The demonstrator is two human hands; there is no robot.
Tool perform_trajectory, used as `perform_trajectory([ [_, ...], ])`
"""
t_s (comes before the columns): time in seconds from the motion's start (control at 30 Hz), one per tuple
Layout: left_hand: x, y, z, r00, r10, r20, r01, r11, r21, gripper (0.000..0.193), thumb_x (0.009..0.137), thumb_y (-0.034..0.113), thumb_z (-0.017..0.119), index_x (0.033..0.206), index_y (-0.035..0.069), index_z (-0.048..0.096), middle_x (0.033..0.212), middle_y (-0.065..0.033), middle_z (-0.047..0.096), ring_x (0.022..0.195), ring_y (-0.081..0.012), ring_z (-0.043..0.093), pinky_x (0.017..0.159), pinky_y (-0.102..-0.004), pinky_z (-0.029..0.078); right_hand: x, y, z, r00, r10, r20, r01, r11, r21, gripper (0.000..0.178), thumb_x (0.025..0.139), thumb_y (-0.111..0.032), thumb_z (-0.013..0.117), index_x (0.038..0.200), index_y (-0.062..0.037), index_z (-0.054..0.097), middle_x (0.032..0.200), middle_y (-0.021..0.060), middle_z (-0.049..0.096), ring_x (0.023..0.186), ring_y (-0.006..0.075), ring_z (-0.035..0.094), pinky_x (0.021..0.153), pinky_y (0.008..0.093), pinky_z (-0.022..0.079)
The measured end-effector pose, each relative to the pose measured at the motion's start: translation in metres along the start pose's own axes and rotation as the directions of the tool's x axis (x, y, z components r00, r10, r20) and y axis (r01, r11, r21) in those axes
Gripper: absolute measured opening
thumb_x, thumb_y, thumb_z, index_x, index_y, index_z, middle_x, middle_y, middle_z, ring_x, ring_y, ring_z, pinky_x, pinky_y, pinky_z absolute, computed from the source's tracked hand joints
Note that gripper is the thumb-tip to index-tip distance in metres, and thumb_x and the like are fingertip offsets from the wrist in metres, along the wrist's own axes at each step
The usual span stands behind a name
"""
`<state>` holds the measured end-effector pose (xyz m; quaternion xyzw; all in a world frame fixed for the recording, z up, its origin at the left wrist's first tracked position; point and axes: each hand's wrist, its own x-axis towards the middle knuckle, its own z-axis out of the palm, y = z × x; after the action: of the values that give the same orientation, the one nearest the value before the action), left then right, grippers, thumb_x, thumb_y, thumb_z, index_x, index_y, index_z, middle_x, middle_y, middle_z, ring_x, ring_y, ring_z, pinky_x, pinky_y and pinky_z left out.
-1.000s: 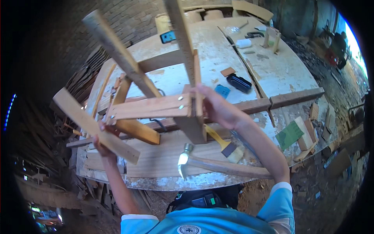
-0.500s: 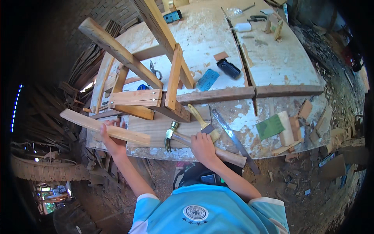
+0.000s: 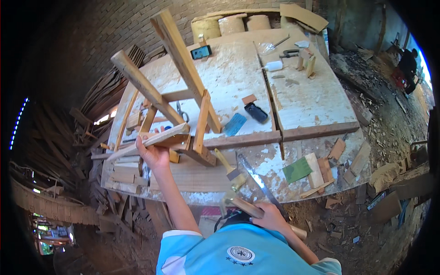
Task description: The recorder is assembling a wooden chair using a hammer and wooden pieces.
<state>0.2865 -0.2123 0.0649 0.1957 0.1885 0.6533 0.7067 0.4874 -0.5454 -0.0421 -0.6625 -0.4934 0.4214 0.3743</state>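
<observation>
My left hand [image 3: 155, 153] grips one rail of the wooden frame [image 3: 176, 105], which stands on the workbench [image 3: 302, 101] with two long legs slanting up and away from my fingers. My right hand [image 3: 271, 216] is closed around one hammer [image 3: 243, 206], low near my chest. Between my hands lie one brush [image 3: 228, 166] and one handsaw [image 3: 256, 179]. Beyond the saw lies one green pad [image 3: 296, 169].
</observation>
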Motion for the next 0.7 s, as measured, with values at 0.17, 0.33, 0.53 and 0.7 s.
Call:
perform_trajectory([
  [0.17, 0.006, -0.002, 0.011, 0.989, 0.056, -0.140, -0.036, 0.989, 0.145, 0.036, 0.074, 0.038, 0.075, 0.079, 0.012, 0.050, 0.089, -0.0088, 0.051, 0.082, -0.0247, 0.054, 0.083, -0.0448, 0.049, -0.030, 0.017, -0.033, 0.964, 0.230, -0.132, -0.197, 0.954, 0.225, 0.043, 0.064, -0.018, 0.072, 0.100, 0.0031, 0.063, 0.078, 0.0151, 0.062, 0.071, 0.0209, 0.060, 0.067, 0.0320, 0.047],
  [0.33, 0.006, -0.019, 0.051, 0.969, 0.232, -0.086, -0.204, 0.947, 0.248, 0.041, 0.074, 0.038, 0.075, 0.087, 0.010, 0.048, 0.087, -0.0095, 0.052, 0.079, -0.0243, 0.055, 0.082, -0.0432, 0.049, -0.061, 0.041, -0.056, 0.869, 0.378, -0.320, -0.206, 0.864, 0.460, 0.030, 0.067, -0.009, 0.068, 0.093, 0.0048, 0.062, 0.068, 0.0006, 0.054, 0.062, 0.0071, 0.049, 0.054, 0.0254, 0.041],
  [0.53, 0.054, -0.027, 0.073, 0.935, 0.344, -0.087, -0.291, 0.883, 0.367, 0.066, 0.076, 0.041, 0.070, 0.123, 0.004, 0.043, 0.113, -0.0149, 0.051, 0.109, -0.0293, 0.051, 0.096, -0.0426, 0.042, -0.085, 0.042, -0.082, 0.728, 0.420, -0.541, -0.250, 0.898, 0.361, 0.018, 0.066, -0.008, 0.065, 0.078, 0.0038, 0.058, 0.059, -0.0019, 0.045, 0.056, 0.0052, 0.041, 0.048, 0.0245, 0.034],
  [0.7, 0.100, -0.064, 0.075, 0.906, 0.421, -0.039, -0.390, 0.869, 0.305, 0.068, 0.073, 0.044, 0.072, 0.118, -0.003, 0.052, 0.117, -0.0191, 0.052, 0.100, -0.0279, 0.052, 0.088, -0.0413, 0.043, -0.118, 0.056, -0.078, 0.732, 0.498, -0.464, -0.215, 0.816, 0.536, 0.028, 0.064, -0.012, 0.066, 0.085, 0.0060, 0.063, 0.062, 0.0080, 0.056, 0.059, 0.0092, 0.051, 0.054, 0.0277, 0.042],
])
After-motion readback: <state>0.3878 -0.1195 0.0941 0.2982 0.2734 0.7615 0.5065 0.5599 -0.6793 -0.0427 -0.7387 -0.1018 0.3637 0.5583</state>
